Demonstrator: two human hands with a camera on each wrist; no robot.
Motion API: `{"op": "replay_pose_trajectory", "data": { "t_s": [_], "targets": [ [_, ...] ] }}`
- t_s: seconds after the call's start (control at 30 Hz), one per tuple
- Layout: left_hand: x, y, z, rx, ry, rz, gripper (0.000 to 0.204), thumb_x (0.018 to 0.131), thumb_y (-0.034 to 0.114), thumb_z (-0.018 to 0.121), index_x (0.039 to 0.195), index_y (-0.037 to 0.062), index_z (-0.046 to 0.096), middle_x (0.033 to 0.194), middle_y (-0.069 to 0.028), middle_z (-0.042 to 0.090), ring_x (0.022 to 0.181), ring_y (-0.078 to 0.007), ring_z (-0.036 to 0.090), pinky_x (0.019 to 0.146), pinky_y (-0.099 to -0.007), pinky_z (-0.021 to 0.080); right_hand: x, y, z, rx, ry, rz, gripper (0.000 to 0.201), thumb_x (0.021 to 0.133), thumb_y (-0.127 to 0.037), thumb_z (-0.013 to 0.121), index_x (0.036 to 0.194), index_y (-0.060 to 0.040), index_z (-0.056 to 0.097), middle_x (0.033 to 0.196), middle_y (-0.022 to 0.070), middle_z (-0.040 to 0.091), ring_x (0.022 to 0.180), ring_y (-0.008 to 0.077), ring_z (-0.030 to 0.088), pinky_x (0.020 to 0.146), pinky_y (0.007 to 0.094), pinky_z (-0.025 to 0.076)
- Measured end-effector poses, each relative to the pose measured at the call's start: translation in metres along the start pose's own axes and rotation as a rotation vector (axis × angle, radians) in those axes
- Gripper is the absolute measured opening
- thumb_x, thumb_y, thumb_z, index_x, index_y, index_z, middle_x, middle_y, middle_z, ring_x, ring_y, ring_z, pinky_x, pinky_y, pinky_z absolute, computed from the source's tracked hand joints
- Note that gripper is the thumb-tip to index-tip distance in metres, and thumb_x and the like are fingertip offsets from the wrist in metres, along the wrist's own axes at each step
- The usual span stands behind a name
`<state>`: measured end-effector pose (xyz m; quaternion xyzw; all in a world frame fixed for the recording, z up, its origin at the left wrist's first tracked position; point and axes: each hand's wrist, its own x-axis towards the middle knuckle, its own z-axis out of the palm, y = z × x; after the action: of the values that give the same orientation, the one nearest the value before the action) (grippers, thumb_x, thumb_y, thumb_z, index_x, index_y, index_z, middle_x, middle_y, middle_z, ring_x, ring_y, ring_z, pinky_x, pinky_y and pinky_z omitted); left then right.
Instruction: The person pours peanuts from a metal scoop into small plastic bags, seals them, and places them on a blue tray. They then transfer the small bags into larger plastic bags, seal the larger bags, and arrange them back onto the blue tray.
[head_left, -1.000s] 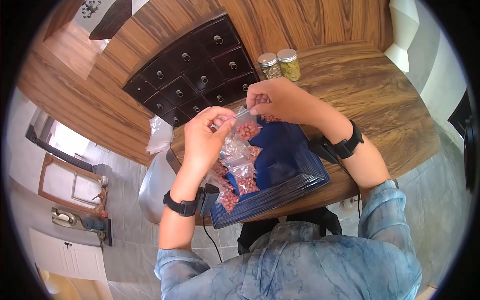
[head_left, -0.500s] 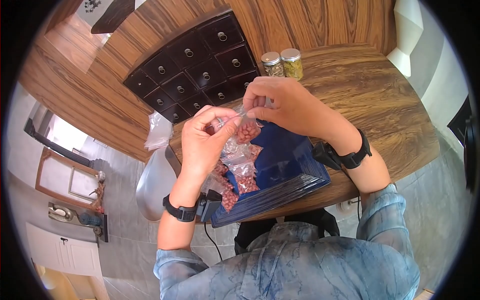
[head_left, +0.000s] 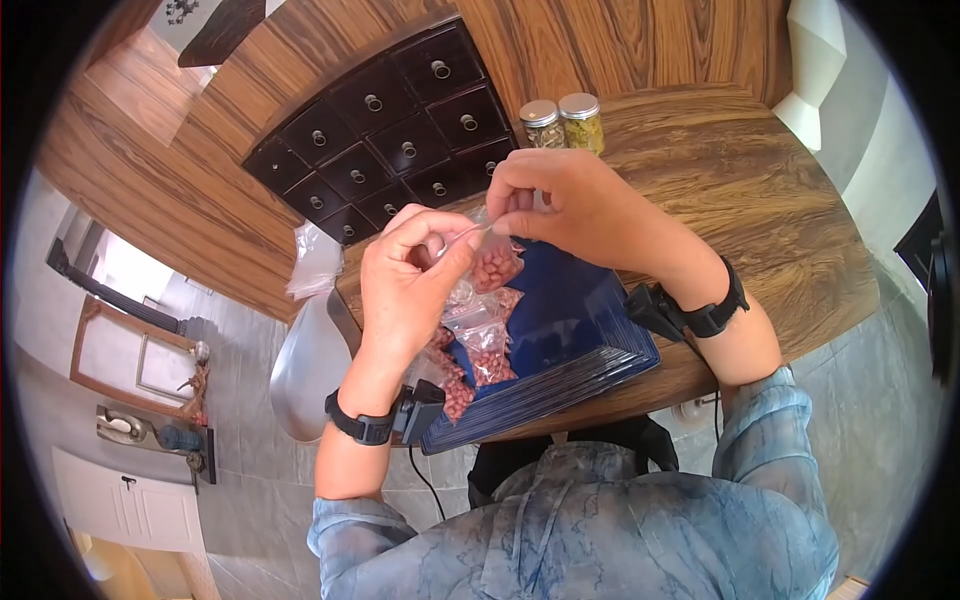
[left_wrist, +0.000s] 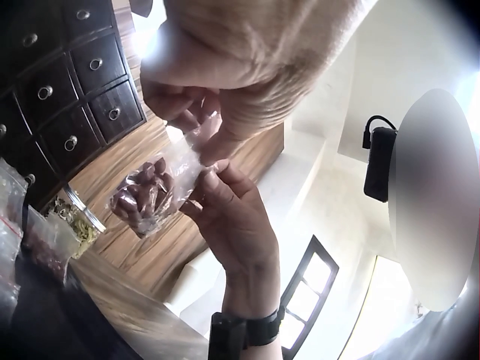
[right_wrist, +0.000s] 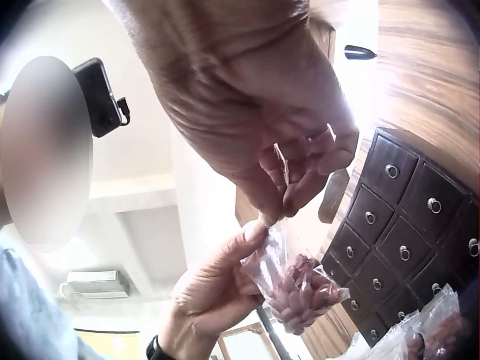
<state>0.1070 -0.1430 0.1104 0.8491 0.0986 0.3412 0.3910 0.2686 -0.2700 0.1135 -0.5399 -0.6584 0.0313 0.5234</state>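
A small clear plastic zip bag (head_left: 497, 265) of reddish peanuts hangs from both hands above the blue tray (head_left: 570, 310). My left hand (head_left: 405, 280) pinches its top edge between thumb and forefinger. At the same edge, thumb and fingertips of my right hand (head_left: 575, 205) pinch the plastic close beside the left fingertips. The peanuts (right_wrist: 300, 300) sit bunched in the lower part of the bag, as the right wrist view shows. More filled bags (head_left: 490, 350) lie in the tray's left side, below the hands.
Behind the tray stands a dark cabinet (head_left: 385, 130) of small drawers with ring pulls. Two lidded glass jars (head_left: 581, 125) are at the back of the wooden table (head_left: 730, 200). Flat clear bags (head_left: 315, 262) lie at the table's left edge, near a grey chair (head_left: 310, 370).
Fingertips of both hands have drawn closer together along the bag's top edge. The bag stays over the tray, and the filled bags below lie as before.
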Motion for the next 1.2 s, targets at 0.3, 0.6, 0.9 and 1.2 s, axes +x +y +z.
{"op": "replay_pose_trajectory", "data": {
  "t_s": [0.3,0.6,0.9,1.2],
  "targets": [
    [0.0,0.003,0.003,0.094,0.01,0.082,0.009,0.076,0.009,0.073,0.084,0.0075,0.07,0.074,0.0032,0.052,0.062,-0.0062,0.04,0.055,-0.0208,0.034,0.0,-0.004,-0.002,-0.04,0.003,-0.072,0.009,0.072,-0.006,0.065,0.078,-0.0015,0.059,0.074,0.0098,0.057,0.068,0.0237,0.057,0.06,0.0329,0.045],
    [-0.009,-0.003,-0.009,0.094,0.036,0.053,0.009,0.075,0.007,0.074,0.083,0.0068,0.07,0.075,0.0034,0.052,0.064,-0.0063,0.039,0.056,-0.0203,0.033,0.0,-0.005,-0.011,-0.134,-0.061,-0.073,0.01,0.076,-0.003,0.066,0.082,-0.0004,0.059,0.078,0.0064,0.059,0.073,0.0199,0.057,0.065,0.0293,0.044],
    [-0.022,-0.006,-0.022,0.028,0.059,-0.012,0.007,0.076,0.002,0.072,0.082,0.0036,0.069,0.075,0.0044,0.05,0.062,-0.0038,0.036,0.056,-0.0192,0.031,0.0,-0.006,-0.01,-0.085,-0.084,0.001,0.009,0.076,-0.003,0.066,0.082,-0.0008,0.06,0.078,0.0056,0.059,0.072,0.0183,0.056,0.064,0.0285,0.044],
    [-0.021,-0.013,-0.026,0.008,0.07,-0.081,0.005,0.079,0.002,0.07,0.084,0.0023,0.068,0.076,0.0048,0.05,0.062,-0.0016,0.039,0.057,-0.0171,0.033,0.0,0.002,-0.015,-0.068,-0.092,0.125,0.006,0.075,-0.004,0.062,0.079,0.0001,0.061,0.072,0.0103,0.061,0.067,0.02,0.06,0.06,0.0305,0.046]
  ]
}}
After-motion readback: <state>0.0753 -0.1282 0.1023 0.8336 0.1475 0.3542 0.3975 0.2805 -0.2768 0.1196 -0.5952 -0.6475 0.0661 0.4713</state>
